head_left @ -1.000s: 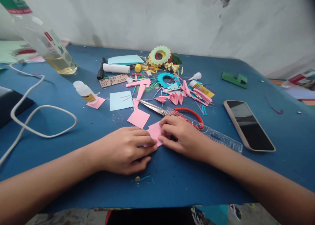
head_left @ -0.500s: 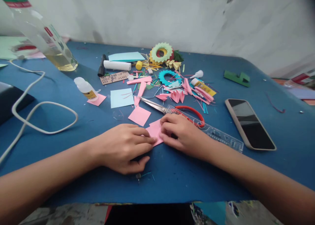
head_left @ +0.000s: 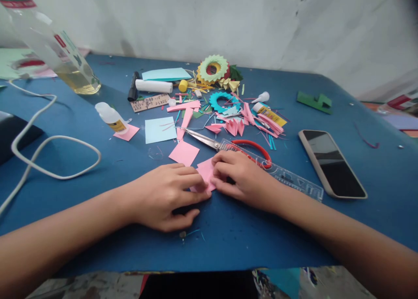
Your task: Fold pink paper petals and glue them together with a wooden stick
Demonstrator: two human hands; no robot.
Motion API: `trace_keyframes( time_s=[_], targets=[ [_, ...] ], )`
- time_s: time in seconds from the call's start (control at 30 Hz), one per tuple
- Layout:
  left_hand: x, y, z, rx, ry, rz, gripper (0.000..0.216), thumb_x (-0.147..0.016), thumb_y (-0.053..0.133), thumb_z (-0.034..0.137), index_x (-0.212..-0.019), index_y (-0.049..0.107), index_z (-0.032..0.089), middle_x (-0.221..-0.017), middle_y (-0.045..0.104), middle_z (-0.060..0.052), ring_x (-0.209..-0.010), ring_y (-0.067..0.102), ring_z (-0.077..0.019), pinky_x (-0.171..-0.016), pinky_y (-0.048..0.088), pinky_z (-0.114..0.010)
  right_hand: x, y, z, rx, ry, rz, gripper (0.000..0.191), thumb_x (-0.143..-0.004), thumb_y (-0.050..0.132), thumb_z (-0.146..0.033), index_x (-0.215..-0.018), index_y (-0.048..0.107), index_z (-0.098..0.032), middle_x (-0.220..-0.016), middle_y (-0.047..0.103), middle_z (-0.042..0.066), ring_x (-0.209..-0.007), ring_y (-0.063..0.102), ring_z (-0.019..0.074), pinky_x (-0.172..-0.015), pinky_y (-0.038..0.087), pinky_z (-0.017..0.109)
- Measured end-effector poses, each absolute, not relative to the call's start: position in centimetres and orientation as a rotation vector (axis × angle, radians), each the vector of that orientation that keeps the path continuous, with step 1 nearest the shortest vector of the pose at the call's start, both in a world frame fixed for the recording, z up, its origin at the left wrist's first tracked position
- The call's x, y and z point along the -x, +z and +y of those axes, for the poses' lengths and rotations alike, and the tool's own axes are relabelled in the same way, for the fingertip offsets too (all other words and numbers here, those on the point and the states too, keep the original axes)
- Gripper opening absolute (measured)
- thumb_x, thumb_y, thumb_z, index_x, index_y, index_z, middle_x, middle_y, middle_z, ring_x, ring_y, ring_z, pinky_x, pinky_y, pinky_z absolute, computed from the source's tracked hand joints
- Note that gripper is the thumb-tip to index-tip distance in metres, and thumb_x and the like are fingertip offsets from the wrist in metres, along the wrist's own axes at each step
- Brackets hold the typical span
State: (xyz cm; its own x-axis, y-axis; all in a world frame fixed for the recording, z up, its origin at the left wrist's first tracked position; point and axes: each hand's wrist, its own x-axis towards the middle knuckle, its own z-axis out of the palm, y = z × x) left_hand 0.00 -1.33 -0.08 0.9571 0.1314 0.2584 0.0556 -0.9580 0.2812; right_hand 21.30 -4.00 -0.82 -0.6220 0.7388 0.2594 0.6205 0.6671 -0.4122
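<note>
Between my hands lies a piece of pink paper, its edges partly hidden by fingers. My left hand rests over its left and near edge, fingers stretched out and thumb apart. With curled fingers, my right hand pinches the paper's right side. Just beyond is a loose pink square. Scissors with red handles lie past my right hand, on top of a clear plastic ruler that reaches under my right wrist.
A phone lies at the right. A glue bottle stands on pink paper at the left, near a white cable and a tall bottle. Paper scraps and a blue paper ring are spread behind.
My left fingertips have slid slightly right along the near edge of the pink paper. My right hand keeps nearly the same place. The view has shifted a little.
</note>
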Motion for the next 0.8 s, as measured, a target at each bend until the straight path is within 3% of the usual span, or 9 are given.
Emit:
trace_keyframes(
  time_s=[0.13,0.6,0.8],
  targets=[
    [0.1,-0.1,-1.3,-2.768,0.424,0.161,0.033,-0.08,0.05,0.021,-0.109,0.061,0.008,-0.095,0.067,-0.011,-0.086,0.061,-0.0217,-0.075,0.051,-0.035,-21.4,-0.9,-4.1,1.061,0.398,-2.476,0.013,-0.083,0.053,-0.018,-0.071,0.053,-0.014,-0.082,0.056,0.006,-0.074,0.05,0.015,-0.069,0.039,0.029],
    [-0.2,-0.2,-2.2,-2.912,0.411,0.234,0.025,-0.082,0.048,0.021,-0.099,0.062,0.011,-0.087,0.067,-0.008,-0.082,0.061,-0.0202,-0.072,0.05,-0.032,-21.2,-0.6,-4.2,1.087,0.394,-2.498,0.015,-0.086,0.049,-0.018,-0.071,0.053,-0.015,-0.083,0.055,0.007,-0.075,0.05,0.016,-0.07,0.04,0.03],
    [-0.5,-0.1,-2.8,-2.958,0.351,0.305,0.038,-0.081,0.05,0.028,-0.111,0.059,0.008,-0.088,0.065,-0.008,-0.08,0.059,-0.0209,-0.07,0.05,-0.034,-21.1,-0.5,-4.4,1.097,0.335,-2.472,0.014,-0.084,0.053,-0.017,-0.07,0.052,-0.015,-0.081,0.056,0.006,-0.074,0.051,0.0152,-0.068,0.044,0.028]
  ],
)
